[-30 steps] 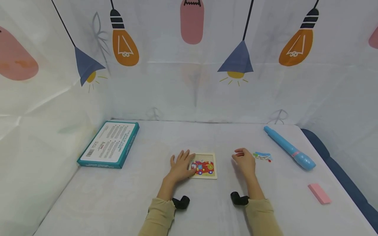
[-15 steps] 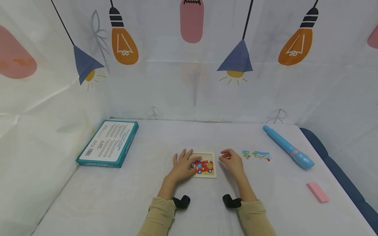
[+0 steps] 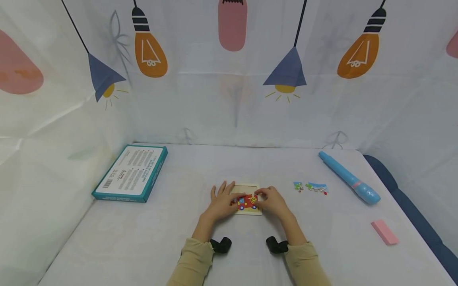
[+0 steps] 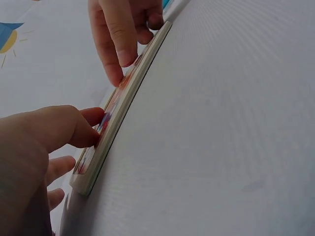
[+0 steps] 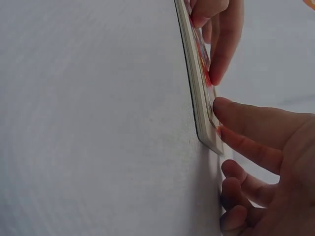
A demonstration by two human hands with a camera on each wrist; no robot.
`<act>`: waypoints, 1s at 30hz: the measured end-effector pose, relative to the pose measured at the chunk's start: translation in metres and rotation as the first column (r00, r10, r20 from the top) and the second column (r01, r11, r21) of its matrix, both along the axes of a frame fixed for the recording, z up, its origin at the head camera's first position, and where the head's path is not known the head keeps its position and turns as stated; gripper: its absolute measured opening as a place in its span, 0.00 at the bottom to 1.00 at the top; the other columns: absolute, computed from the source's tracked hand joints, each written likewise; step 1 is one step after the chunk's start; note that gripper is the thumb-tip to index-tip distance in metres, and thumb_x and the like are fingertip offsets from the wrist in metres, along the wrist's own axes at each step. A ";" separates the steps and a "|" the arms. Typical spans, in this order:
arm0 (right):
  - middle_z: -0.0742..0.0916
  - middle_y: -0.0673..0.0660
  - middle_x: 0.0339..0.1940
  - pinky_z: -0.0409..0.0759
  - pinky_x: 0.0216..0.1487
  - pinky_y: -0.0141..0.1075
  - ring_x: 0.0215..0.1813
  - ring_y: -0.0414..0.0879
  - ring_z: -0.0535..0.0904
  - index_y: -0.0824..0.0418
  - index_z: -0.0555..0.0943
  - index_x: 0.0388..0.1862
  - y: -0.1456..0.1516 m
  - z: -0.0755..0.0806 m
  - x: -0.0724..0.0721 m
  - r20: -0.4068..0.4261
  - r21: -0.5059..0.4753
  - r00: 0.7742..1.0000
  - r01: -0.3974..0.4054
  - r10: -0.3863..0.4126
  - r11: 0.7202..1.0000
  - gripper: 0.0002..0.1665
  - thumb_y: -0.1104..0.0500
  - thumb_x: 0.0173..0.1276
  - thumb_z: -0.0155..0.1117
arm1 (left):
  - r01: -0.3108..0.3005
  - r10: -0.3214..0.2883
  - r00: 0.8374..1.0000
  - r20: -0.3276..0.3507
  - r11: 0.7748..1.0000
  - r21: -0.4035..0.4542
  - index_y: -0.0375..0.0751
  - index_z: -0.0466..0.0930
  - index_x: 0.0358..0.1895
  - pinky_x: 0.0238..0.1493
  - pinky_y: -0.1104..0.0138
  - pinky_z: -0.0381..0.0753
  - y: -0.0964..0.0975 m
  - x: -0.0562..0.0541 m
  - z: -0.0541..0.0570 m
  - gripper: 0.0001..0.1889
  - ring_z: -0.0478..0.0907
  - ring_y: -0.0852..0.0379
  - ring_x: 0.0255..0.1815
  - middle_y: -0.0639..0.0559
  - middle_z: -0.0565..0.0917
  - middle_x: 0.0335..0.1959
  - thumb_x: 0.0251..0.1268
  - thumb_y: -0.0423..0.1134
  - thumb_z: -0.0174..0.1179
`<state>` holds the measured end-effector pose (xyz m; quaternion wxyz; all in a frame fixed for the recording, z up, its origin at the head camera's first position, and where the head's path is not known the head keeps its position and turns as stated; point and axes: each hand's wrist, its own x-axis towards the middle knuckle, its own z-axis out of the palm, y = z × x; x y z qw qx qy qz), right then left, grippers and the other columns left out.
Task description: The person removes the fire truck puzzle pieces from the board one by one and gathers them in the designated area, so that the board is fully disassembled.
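Observation:
A small picture puzzle (image 3: 247,202) with a red truck lies in a shallow pale wooden tray (image 3: 247,187) near the middle of the table. Over the tray's left side is my left hand (image 3: 221,204), its thumb and index finger touching the truck picture and its other fingers spread past the edge. From the right, my right hand (image 3: 273,201) touches the truck's right end with thumb and index fingertip. The right wrist view shows its remaining fingers bent beside the tray's corner (image 5: 209,140). Fingers partly hide the truck's left end.
Two loose puzzle pieces, a small one (image 3: 298,186) and a longer one (image 3: 317,187), lie right of the tray. Beyond them are a blue tube-shaped thing (image 3: 350,178) and a pink block (image 3: 385,232). A teal-edged box (image 3: 130,172) lies at the left.
My right hand has moved left from beside the loose pieces to the tray and now touches the puzzle. The small loose piece has come into sight. My left hand stays on the tray.

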<state>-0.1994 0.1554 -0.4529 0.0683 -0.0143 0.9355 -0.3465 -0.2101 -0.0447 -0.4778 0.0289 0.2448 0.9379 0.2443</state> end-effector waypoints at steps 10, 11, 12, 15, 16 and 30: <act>0.77 0.58 0.37 0.70 0.44 0.45 0.39 0.50 0.71 0.62 0.77 0.38 -0.001 -0.004 -0.008 -0.012 -0.038 1.000 -0.021 0.021 0.999 0.18 0.64 0.48 0.73 | -0.129 0.130 0.991 -0.017 0.991 0.034 0.58 0.82 0.48 0.62 0.37 0.41 0.013 0.001 -0.003 0.19 0.51 0.38 0.70 0.44 0.63 0.68 0.51 0.56 0.63; 0.77 0.58 0.35 0.70 0.42 0.43 0.38 0.49 0.71 0.62 0.76 0.37 -0.001 -0.005 -0.008 -0.019 -0.058 0.999 -0.029 0.028 0.998 0.18 0.66 0.47 0.73 | -0.137 0.138 0.990 -0.019 0.990 0.040 0.57 0.82 0.47 0.62 0.37 0.41 0.014 0.001 -0.003 0.19 0.51 0.37 0.70 0.44 0.64 0.68 0.51 0.55 0.64; 0.77 0.57 0.34 0.70 0.41 0.41 0.38 0.49 0.71 0.62 0.75 0.36 -0.002 -0.005 -0.009 -0.019 -0.087 0.999 -0.030 0.028 0.996 0.18 0.67 0.47 0.73 | -0.142 0.143 0.990 -0.020 0.989 0.045 0.57 0.82 0.47 0.62 0.36 0.42 0.015 0.002 -0.003 0.19 0.51 0.37 0.70 0.44 0.64 0.68 0.50 0.55 0.64; 0.78 0.55 0.31 0.69 0.36 0.38 0.34 0.47 0.71 0.62 0.74 0.34 -0.003 -0.006 -0.008 -0.016 -0.147 1.000 -0.021 0.019 0.989 0.15 0.68 0.49 0.70 | -0.149 0.150 0.989 -0.015 0.987 0.059 0.57 0.83 0.46 0.62 0.37 0.41 0.015 0.002 -0.004 0.18 0.51 0.37 0.70 0.44 0.64 0.68 0.50 0.54 0.64; 0.79 0.54 0.31 0.69 0.35 0.37 0.34 0.46 0.72 0.61 0.74 0.34 -0.003 -0.006 -0.007 -0.009 -0.157 1.000 -0.007 0.006 0.988 0.14 0.67 0.50 0.69 | -0.150 0.151 0.988 -0.018 0.987 0.064 0.57 0.83 0.46 0.62 0.37 0.41 0.015 0.002 -0.004 0.18 0.51 0.36 0.70 0.43 0.64 0.68 0.50 0.53 0.64; 0.83 0.54 0.32 0.72 0.35 0.36 0.35 0.46 0.76 0.61 0.81 0.36 0.001 -0.013 -0.009 -0.023 -0.213 0.997 0.066 -0.073 0.975 0.07 0.66 0.56 0.65 | -0.223 0.225 0.973 -0.039 0.974 0.049 0.55 0.81 0.37 0.62 0.37 0.42 0.026 0.004 -0.010 0.21 0.50 0.37 0.70 0.44 0.65 0.67 0.40 0.60 0.69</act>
